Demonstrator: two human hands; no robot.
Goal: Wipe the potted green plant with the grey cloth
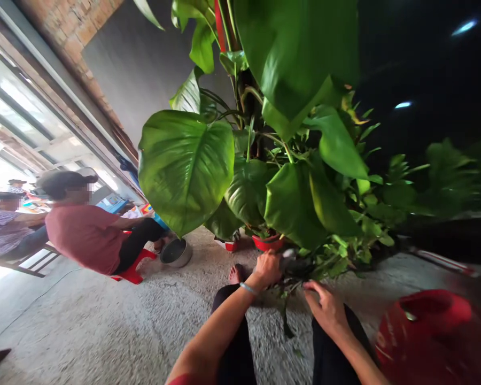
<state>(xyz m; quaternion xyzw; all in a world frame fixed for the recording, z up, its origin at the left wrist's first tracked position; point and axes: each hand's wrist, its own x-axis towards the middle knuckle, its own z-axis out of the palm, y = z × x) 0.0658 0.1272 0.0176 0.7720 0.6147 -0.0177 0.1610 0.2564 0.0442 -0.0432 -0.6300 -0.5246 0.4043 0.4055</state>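
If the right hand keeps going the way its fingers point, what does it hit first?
The right hand points up and left toward the low stems and small leaves at the plant's base, so it would likely meet those first, close to the left hand. Depth is unclear.

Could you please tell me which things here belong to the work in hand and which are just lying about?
In hand:
left hand, closed on something small and blurred
right hand, fingers spread by the stems
leafy plant
red pot

Lying about:
metal bowl
red stool
red container
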